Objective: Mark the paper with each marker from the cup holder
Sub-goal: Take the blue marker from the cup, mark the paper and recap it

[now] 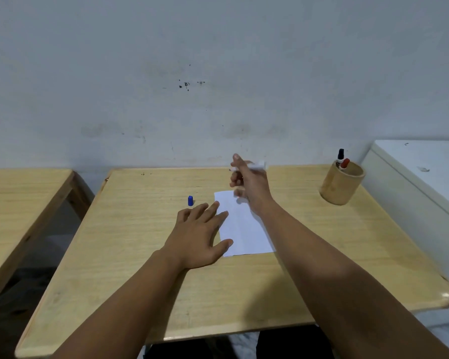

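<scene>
Pressing flat on a wooden table (130,255), the person's left hand (200,234) lies open, palm down, its fingertips and thumb resting on the left edge of a white sheet of paper (244,229). The right hand (249,182) is raised above the paper's far end, fingers closed around a white-barrelled marker (257,166) that juts out to the right; motion blur hides its tip and any print on the barrel. A blue cap (190,200) stands upright on the table just left of the paper, near the left fingertips. At the table's far right corner, well apart from the paper, a round wooden cup holder (341,186) holds two more markers, one black-capped (340,154) and one red-capped (344,163). Their labels are too small to read. No marks can be made out on the paper.
</scene>
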`<state>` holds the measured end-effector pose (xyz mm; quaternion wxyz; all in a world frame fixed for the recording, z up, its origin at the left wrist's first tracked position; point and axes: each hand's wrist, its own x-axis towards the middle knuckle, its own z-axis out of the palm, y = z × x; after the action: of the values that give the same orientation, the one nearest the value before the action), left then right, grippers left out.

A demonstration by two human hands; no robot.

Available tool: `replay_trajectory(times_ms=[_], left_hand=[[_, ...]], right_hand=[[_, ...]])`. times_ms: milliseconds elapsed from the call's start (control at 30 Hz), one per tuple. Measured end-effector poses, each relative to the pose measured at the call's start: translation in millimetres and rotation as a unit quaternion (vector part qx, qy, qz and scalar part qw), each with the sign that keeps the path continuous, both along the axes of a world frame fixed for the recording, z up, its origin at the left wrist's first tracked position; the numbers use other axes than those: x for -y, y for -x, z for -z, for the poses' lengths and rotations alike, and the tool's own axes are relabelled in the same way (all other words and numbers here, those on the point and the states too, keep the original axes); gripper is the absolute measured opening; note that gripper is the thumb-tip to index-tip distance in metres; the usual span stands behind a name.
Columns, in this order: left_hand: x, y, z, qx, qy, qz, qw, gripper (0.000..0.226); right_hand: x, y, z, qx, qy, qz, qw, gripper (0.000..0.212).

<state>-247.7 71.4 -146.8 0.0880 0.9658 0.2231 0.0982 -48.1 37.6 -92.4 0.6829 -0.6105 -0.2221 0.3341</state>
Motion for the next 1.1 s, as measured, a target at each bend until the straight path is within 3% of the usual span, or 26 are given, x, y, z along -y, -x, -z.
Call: replay_trajectory(times_ms=[67,200,333,533,967,1100], left_hand=[[-1.2,0.4,1.2,-0.001,-0.001,-0.002,1.000,0.074],[-1.3,0.7,1.8,0.002,-0.006,-0.001,1.000,0.075],[1.1,2.1,2.9,0.001,-0.005,-0.026,1.000,0.083],[9.5,5.8,0.7,-0.009,0.002,-0.083,0.997,0.095],[7.8,6.1,3.4,0.002,0.004,-0.085,0.996,0.096],[8.1,5.6,2.2,-0.006,0.003,-0.087,0.996,0.096]], right_hand=[[-5.0,8.2,13.9,0.064,0.037,0.008,0.997,0.043],[-2.3,18.2,31.9,0.113,0.040,0.002,0.993,0.016],[-3.1,22.1,38.7,0.153,0.063,0.025,0.986,0.034],[-3.4,24.9,43.6,0.156,0.100,0.031,0.982,0.028],[-7.2,23.0,48.5,0.186,0.100,0.021,0.977,0.030],[-8.7,21.7,47.1,0.158,0.109,0.025,0.981,0.026]])
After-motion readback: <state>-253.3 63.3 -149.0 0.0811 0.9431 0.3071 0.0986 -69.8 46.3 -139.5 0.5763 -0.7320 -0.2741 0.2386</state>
